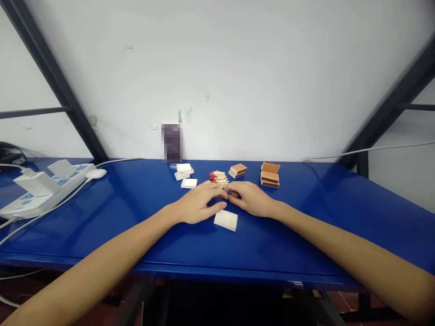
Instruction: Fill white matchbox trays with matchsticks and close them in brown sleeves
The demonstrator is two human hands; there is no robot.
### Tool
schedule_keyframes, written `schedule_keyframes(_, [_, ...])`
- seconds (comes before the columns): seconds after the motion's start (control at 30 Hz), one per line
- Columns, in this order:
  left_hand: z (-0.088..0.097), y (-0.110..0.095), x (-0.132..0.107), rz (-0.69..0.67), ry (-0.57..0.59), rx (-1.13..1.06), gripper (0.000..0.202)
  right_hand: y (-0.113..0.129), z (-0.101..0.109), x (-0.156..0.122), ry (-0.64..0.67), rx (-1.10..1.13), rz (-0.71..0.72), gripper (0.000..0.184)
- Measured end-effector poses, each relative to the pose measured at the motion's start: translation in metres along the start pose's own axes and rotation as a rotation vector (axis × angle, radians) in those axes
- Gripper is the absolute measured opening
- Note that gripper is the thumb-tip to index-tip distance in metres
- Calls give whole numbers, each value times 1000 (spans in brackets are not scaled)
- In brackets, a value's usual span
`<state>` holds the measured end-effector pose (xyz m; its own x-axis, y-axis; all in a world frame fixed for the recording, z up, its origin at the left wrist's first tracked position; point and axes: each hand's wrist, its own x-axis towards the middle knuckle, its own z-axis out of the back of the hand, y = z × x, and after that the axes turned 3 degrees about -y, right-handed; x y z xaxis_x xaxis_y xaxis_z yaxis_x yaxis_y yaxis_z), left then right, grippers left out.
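Observation:
A heap of wooden matches (219, 178) with red heads lies on the blue table, just beyond my fingertips. My left hand (199, 201) is palm down at the near side of the heap, thumb and index finger apart, holding nothing I can see. Its fingertips meet those of my right hand (251, 198), whose thumb and fingers are curled together; whatever they pinch, if anything, is hidden or too small to name. Just below the hands rests a white matchbox tray (226, 220). Other white trays (189, 183) sit left of the matches.
Two brown matchbox sleeves (238, 170) are stacked behind my right hand, with another stack of brown matchboxes (270, 176) farther right. A white power strip (44, 192) with chargers and cables occupies the left side. A blurred dark box (172, 142) stands against the wall.

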<state>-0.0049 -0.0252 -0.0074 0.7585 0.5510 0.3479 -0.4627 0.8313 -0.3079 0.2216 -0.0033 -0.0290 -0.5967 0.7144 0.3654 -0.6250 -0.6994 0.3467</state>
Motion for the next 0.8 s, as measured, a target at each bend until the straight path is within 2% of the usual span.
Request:
schedule_keyframes(0.07, [2,10,-1,57,-53,66,26,2,-2,-1,-67,23,-92,14])
schedule_keyframes(0.17, [3,21,-1,95,-35,172,27,2,-1,-3,-153,33,-194,21])
schedule_keyframes(0.23, [2,24,-1,104,-24,190,30,2,1,-4,-156,-4,-187,27])
schedule_keyframes(0.4, [2,21,0,82,-17,217,32,2,3,-3,-44,-113,-57,40])
schedule_keyframes(0.57, [1,24,-1,90,-67,260,35,2,3,-2,15,-134,-22,35])
schedule_keyframes(0.8, [0,27,-2,121,-80,251,35,1,0,-2,-11,-70,21,16])
